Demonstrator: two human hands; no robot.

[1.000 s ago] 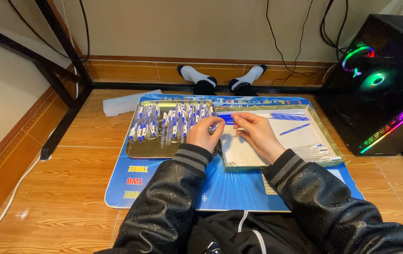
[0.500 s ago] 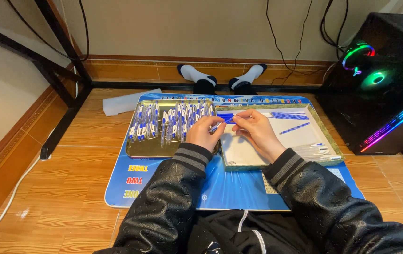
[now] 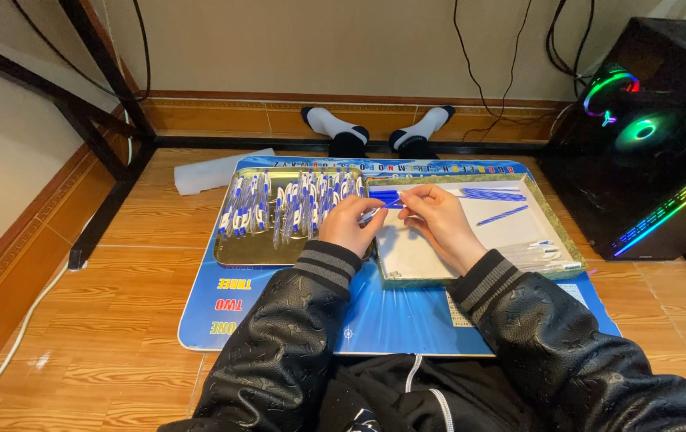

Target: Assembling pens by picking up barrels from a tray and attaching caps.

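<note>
Head view: left hand (image 3: pixel 349 226) and right hand (image 3: pixel 437 218) pinch one blue pen (image 3: pixel 381 210) between closed fingertips, above the seam between gold tray (image 3: pixel 235 252) and white tray (image 3: pixel 555 232).

**Blue pen held over a white-lined tray**

A thin pen (image 3: pixel 381 210) with a blue section and a clear barrel lies nearly level, pinched at its 2 ends between the left hand (image 3: pixel 349 224) and the right hand (image 3: pixel 437 218). It hangs just above the near left corner area of the right-hand tray (image 3: pixel 555 240).
</note>
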